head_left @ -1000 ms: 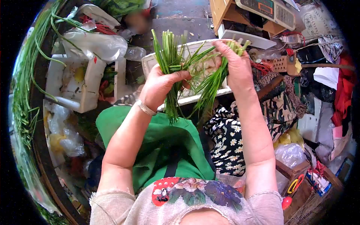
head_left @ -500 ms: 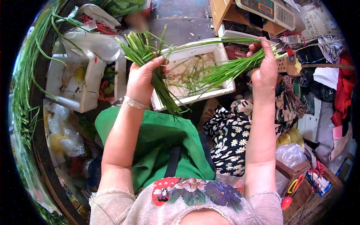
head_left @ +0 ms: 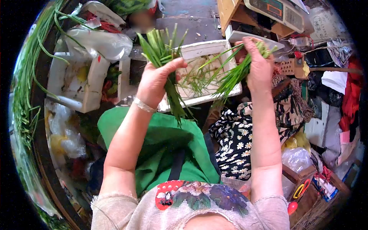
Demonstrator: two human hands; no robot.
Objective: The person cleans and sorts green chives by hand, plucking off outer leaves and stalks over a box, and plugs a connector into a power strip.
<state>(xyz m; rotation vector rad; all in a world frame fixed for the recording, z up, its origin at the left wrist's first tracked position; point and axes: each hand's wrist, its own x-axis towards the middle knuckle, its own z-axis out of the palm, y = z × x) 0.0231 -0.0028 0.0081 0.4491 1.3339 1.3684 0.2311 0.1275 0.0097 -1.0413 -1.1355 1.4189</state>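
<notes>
My left hand (head_left: 158, 78) is closed around a bunch of chives (head_left: 156, 48), its cut ends pointing up and its leaf tips hanging below my fist. Over on the right, my right hand (head_left: 260, 65) grips a second bunch of chives (head_left: 232, 79), pale ends up and leaves slanting down to the left. Some of those leaves trail over a white foam box (head_left: 209, 100) beneath both hands. Loose green blades (head_left: 197, 78) lie inside the box. My right fingers are partly hidden behind the hand and slightly blurred.
A green cloth (head_left: 153, 130) covers my lap. Long green stalks (head_left: 23, 103) line the left edge, beside another white foam box (head_left: 92, 82). A scale (head_left: 278, 13) sits on a wooden stand at the upper right. Scissors (head_left: 301, 188) rest at the lower right.
My left hand has moved right with its bunch. My right hand has shifted slightly left and turned, so its bunch hangs more steeply; the long blades stretched between the hands no longer span them.
</notes>
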